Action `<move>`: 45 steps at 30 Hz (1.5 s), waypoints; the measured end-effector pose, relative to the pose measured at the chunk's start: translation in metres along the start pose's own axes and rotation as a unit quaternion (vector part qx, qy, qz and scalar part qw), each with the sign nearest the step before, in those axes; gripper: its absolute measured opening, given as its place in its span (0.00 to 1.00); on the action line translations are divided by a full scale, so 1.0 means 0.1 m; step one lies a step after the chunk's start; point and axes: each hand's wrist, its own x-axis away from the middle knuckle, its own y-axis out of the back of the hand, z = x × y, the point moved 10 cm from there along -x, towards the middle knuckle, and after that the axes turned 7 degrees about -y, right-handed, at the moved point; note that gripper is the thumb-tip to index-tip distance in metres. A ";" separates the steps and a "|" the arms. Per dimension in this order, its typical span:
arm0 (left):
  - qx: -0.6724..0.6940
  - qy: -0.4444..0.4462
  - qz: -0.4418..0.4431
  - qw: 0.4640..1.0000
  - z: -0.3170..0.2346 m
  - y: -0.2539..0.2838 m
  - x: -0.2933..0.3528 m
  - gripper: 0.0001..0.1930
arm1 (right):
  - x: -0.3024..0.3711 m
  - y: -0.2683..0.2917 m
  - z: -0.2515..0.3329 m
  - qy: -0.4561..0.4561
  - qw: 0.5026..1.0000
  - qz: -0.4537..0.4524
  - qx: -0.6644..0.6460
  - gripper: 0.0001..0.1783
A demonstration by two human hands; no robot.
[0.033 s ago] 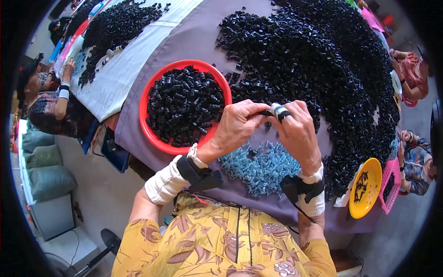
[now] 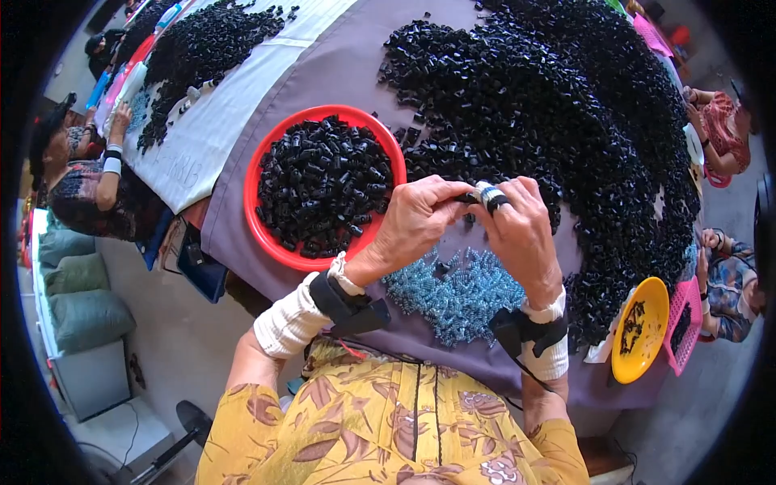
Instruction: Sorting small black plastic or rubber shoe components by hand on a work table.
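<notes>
Where the left hand (image 2: 416, 217) pinches, a small black plastic part (image 2: 466, 196) points toward the right hand (image 2: 521, 230).
Dark, mostly covered, it is probably light, stiff, slippery, best held by its sides; that right hand curls close, its grip hidden; blue coil springs (image 2: 457, 297) lie to its left.
</notes>
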 end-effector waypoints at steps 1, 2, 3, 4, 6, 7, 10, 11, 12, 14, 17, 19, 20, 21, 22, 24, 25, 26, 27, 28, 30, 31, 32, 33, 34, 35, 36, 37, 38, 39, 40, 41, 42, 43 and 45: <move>0.000 -0.004 0.002 1.000 -0.01 -0.01 0.00 0.12 | 0.01 0.00 0.00 -0.004 1.000 -0.007 0.007 0.08; 0.000 -0.008 0.004 1.000 -0.02 -0.01 0.00 0.12 | 0.02 0.00 0.00 -0.008 1.000 -0.014 0.014 0.08; 0.000 -0.008 0.004 1.000 -0.02 -0.01 0.01 0.12 | 0.03 0.00 0.01 -0.008 1.000 -0.014 0.014 0.08; 0.005 -0.007 0.005 1.000 -0.02 -0.01 0.01 0.12 | 0.04 -0.01 0.00 -0.015 0.999 -0.014 0.029 0.08; 0.010 -0.006 0.006 1.000 -0.02 -0.01 0.01 0.12 | 0.05 -0.02 -0.01 -0.021 0.999 -0.015 0.045 0.08; 0.015 -0.008 0.005 1.000 -0.02 0.00 0.01 0.12 | 0.06 -0.03 -0.02 -0.020 0.999 -0.015 0.045 0.08; 0.017 -0.006 0.005 1.000 0.01 0.00 0.01 0.11 | 0.06 -0.06 -0.01 -0.016 0.999 -0.011 0.047 0.09; 0.015 -0.001 0.006 1.000 0.02 0.00 0.02 0.11 | 0.06 -0.07 0.00 -0.013 0.999 -0.008 0.049 0.09; 0.016 -0.001 0.006 1.000 0.02 0.00 0.02 0.11 | 0.06 -0.07 0.01 -0.013 0.999 -0.008 0.049 0.09; 0.060 0.036 -0.006 0.998 0.08 0.00 0.04 0.11 | 0.05 -0.09 0.02 -0.013 0.998 0.000 0.058 0.09; 0.083 0.059 -0.011 0.995 0.13 -0.01 0.05 0.11 | 0.05 -0.10 0.02 -0.011 0.998 -0.004 0.068 0.09; 0.075 0.047 -0.009 0.996 0.12 0.01 0.05 0.11 | 0.04 -0.10 0.04 -0.012 0.998 0.000 0.062 0.09; 0.066 0.035 -0.007 0.997 0.11 0.01 0.04 0.11 | 0.04 -0.11 0.04 -0.014 0.998 0.005 0.056 0.08; 0.067 0.034 -0.006 0.997 0.12 0.01 0.05 0.11 | 0.05 -0.11 0.04 -0.014 0.998 0.004 0.057 0.08; 0.063 0.031 -0.006 0.998 0.12 0.02 0.05 0.11 | 0.05 -0.11 0.04 -0.010 0.998 -0.004 0.059 0.08; 0.058 0.026 -0.006 0.998 0.11 0.02 0.04 0.11 | 0.06 -0.11 0.04 -0.005 0.998 -0.013 0.062 0.07; 0.060 0.039 -0.006 0.997 0.13 0.02 0.05 0.11 | 0.05 -0.13 0.04 -0.007 0.998 -0.009 0.060 0.07; 0.062 0.051 -0.005 0.997 0.15 0.02 0.05 0.11 | 0.04 -0.14 0.03 -0.010 0.998 -0.005 0.058 0.07; 0.062 0.051 -0.004 0.997 0.13 0.02 0.06 0.11 | 0.04 -0.14 0.03 -0.010 0.998 -0.006 0.059 0.07; 0.075 0.050 -0.008 0.996 0.12 0.02 0.05 0.11 | 0.04 -0.15 0.01 -0.014 0.999 0.001 0.051 0.07; 0.088 0.048 -0.010 0.995 0.12 0.02 0.05 0.11 | 0.03 -0.16 0.00 -0.019 0.999 0.007 0.043 0.08; 0.084 0.045 -0.009 0.995 0.12 0.02 0.05 0.11 | 0.04 -0.17 -0.01 -0.021 0.999 0.011 0.040 0.08; 0.081 0.043 -0.007 0.996 0.12 0.02 0.05 0.11 | 0.04 -0.18 -0.01 -0.023 0.999 0.015 0.038 0.08; 0.080 0.042 -0.007 0.996 0.12 0.01 0.05 0.11 | 0.04 -0.18 -0.01 -0.023 0.999 0.014 0.038 0.08; 0.079 0.041 -0.014 0.996 0.11 0.01 0.04 0.11 | 0.04 -0.16 0.00 -0.016 0.999 0.003 0.038 0.08; 0.078 0.041 -0.022 0.996 0.11 0.02 0.04 0.11 | 0.04 -0.14 0.02 -0.009 0.999 -0.009 0.038 0.08; 0.078 0.039 -0.021 0.996 0.11 0.01 0.04 0.11 | 0.04 -0.14 0.01 -0.010 0.999 -0.010 0.039 0.08; 0.085 0.039 -0.027 0.995 0.12 0.02 0.04 0.11 | 0.04 -0.16 0.01 -0.010 0.999 -0.002 0.030 0.07; 0.093 0.039 -0.034 0.994 0.12 0.02 0.04 0.11 | 0.04 -0.18 0.00 -0.010 1.000 0.006 0.021 0.07; 0.093 0.037 -0.033 0.994 0.12 0.02 0.03 0.11 | 0.04 -0.18 0.00 -0.010 1.000 0.004 0.023 0.07; 0.092 0.040 -0.033 0.994 0.13 0.02 0.04 0.11 | 0.05 -0.19 0.00 -0.013 1.000 0.008 0.016 0.07; 0.092 0.043 -0.033 0.994 0.13 0.03 0.03 0.12 | 0.05 -0.20 0.00 -0.016 1.000 0.011 0.009 0.06; 0.092 0.041 -0.032 0.994 0.12 0.03 0.04 0.12 | 0.05 -0.18 0.02 -0.010 1.000 -0.007 -0.001 0.05; 0.094 0.036 -0.035 0.994 0.10 0.04 0.04 0.11 | 0.04 -0.17 0.02 -0.010 1.000 -0.008 0.000 0.05; 0.097 0.030 -0.038 0.994 0.08 0.04 0.04 0.11 | 0.02 -0.15 0.04 -0.012 1.000 -0.001 -0.016 0.04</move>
